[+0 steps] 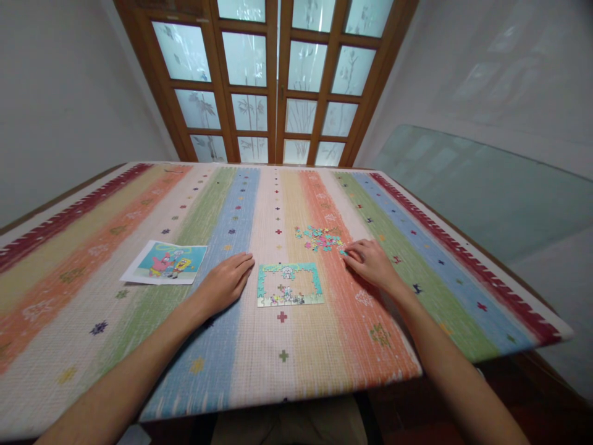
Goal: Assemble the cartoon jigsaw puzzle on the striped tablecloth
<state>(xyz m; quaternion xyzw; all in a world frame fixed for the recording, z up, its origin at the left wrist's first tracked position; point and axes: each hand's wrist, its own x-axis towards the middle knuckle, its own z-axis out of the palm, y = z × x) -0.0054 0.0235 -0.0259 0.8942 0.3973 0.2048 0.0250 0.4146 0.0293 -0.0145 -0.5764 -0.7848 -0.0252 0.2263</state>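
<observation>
Teal-edged cardboard jigsaw (288, 272) lies on the striped, cloth-covered table (266, 210), between the hands: border looks joined, some lower pieces in, middle bare. Multicoloured loose pieces (322, 240) heaped beyond, unplaced. Left hand (230, 278) flat beside it, fingers together, seemingly empty; right hand (365, 262) at heap's edge, fingers narrowed, grip uncertain.

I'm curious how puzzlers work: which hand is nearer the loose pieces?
The right hand, beside the loose pieces; the left hand lies farther off, beside the part-built puzzle.
</observation>
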